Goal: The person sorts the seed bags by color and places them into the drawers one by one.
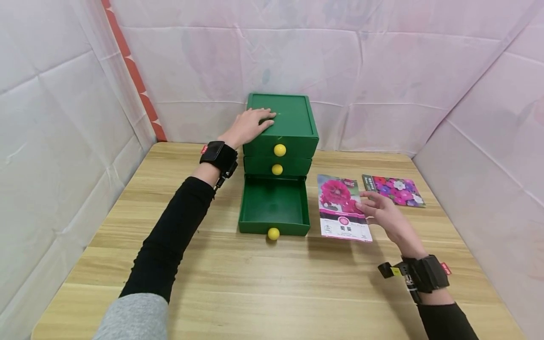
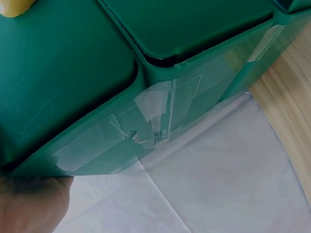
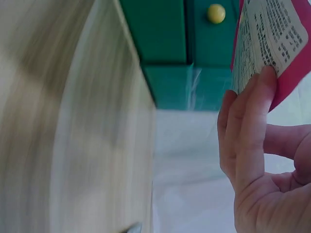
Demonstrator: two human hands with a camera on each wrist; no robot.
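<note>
A green three-drawer cabinet (image 1: 293, 118) stands at the back of the wooden table (image 1: 272, 283). Its bottom drawer (image 1: 274, 203) is pulled out and looks empty; each drawer has a yellow knob (image 1: 279, 150). My left hand (image 1: 250, 125) rests flat on the cabinet's top, near its left front corner. My right hand (image 1: 374, 208) pinches the right edge of a pink flower seed packet (image 1: 344, 208), just right of the open drawer. In the right wrist view my fingers (image 3: 252, 126) lie behind the packet (image 3: 272, 39), which is raised off the table.
A second seed packet (image 1: 393, 190) with mixed flowers lies flat on the table behind my right hand. White fabric walls close in the table at the back and on both sides. The left wrist view shows clear tape on the cabinet's side (image 2: 160, 111).
</note>
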